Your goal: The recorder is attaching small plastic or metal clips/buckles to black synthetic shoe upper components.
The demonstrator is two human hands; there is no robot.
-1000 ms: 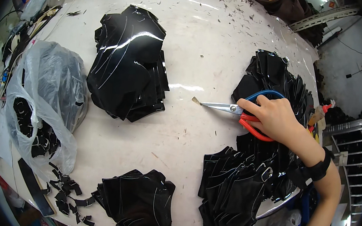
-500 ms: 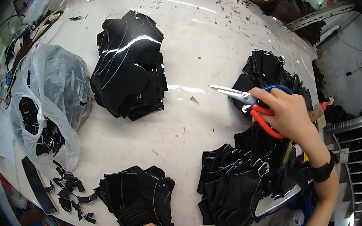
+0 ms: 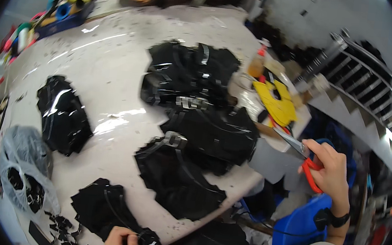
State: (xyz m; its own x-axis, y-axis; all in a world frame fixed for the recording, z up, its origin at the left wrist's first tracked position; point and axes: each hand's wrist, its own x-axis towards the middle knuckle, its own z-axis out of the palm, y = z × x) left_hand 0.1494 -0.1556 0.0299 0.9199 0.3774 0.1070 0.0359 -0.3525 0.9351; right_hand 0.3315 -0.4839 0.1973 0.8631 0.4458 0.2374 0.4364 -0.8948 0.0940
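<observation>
Hands, scissors and glossy black pieces at a worktable, with places given relative to the blue bin (image 3: 295, 233). The right hand (image 3: 331, 172), just beyond the bin, closes around the red-looped scissors (image 3: 293, 143), whose blades point away and to the left; blur hides whether the blades meet. The left hand (image 3: 121, 244), well to the left of the bin, curls at the near end of a fanned black stack (image 3: 101, 203) — whether it grips or merely rests there cannot be told. A larger black stack (image 3: 185, 183) lies nearer the bin, also to its left, on the pale table (image 3: 119, 81); the clear plastic bag (image 3: 28, 152) stands much farther left. The black pieces appear to be thin, pliant sheets: each is probably light and bends readily, whereas a whole stack likely weighs more and its polished faces may slide over one another. A fanned edge, pinched between thumb and fingertips with a palm steadying the pile, offers the surest hold. The scissors, by contrast, are rigid and presumably of modest weight — best held by the loops, clear of the blades.
</observation>
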